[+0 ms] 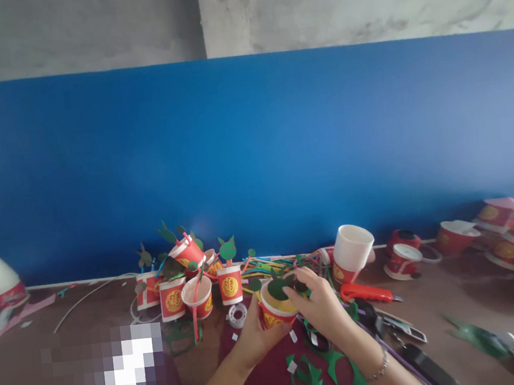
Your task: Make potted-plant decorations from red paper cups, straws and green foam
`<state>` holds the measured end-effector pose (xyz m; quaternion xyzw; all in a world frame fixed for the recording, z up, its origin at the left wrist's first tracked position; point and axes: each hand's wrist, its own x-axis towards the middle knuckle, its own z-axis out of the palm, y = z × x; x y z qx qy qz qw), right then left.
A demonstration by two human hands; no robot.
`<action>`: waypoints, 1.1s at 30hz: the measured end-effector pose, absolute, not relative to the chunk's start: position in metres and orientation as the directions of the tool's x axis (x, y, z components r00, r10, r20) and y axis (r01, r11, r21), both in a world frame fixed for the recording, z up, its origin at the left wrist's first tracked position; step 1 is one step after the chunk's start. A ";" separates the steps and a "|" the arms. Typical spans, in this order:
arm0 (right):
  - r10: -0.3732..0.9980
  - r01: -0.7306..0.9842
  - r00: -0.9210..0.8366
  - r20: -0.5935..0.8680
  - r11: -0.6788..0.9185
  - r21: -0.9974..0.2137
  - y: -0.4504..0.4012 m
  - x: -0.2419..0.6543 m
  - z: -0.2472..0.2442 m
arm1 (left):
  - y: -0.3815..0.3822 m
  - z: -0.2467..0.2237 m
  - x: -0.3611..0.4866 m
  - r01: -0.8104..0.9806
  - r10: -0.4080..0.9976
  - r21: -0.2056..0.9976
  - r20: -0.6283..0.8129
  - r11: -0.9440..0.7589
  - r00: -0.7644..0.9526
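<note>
A red paper cup (pixel 276 314) with a gold print and a yellow inside is held by my left hand (pixel 259 334), its fingers and thumb wrapped round the side. Over the cup's mouth lies a dark green cut-out (pixel 277 289) with pointed tips. My right hand (pixel 313 298) reaches in from the right, thumb and fingers bent at the edge of the cut-out and pinching something I cannot make out. Just left of the cup, a roll of clear tape (pixel 237 316) rests on the table.
Decorated cups (pixel 230 284) stand at the back left. Behind my hands lie coloured straws (pixel 265 266). Right of them are stacked white cups (pixel 353 246), a red cutter (pixel 366 292) and scissors (pixel 479 340). Green scraps (pixel 310 377) lie in front; cups pile up far right.
</note>
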<state>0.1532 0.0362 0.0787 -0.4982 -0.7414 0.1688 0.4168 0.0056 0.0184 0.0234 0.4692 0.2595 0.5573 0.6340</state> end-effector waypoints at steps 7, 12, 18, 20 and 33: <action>0.909 0.474 -0.069 0.411 0.392 -0.788 0.036 0.152 0.074 | 0.018 0.020 0.006 -0.442 0.977 0.897 0.115 -0.024 0.179; 0.922 0.431 -0.070 0.380 0.371 -0.822 0.035 0.152 0.078 | 0.019 0.021 0.005 -0.433 0.976 0.901 0.110 -0.018 0.188; 0.870 0.530 -0.106 0.481 0.459 -0.713 0.037 0.153 0.081 | 0.018 0.018 0.007 -0.457 0.954 0.889 0.151 -0.016 0.259; 0.866 0.562 -0.137 0.480 0.467 -0.682 0.039 0.154 0.081 | 0.017 0.018 0.008 -0.464 0.949 0.886 0.150 -0.003 0.278; 0.917 0.545 -0.047 0.396 0.356 -0.759 0.039 0.157 0.074 | 0.022 0.015 0.006 -0.477 0.961 0.879 0.147 -0.019 0.232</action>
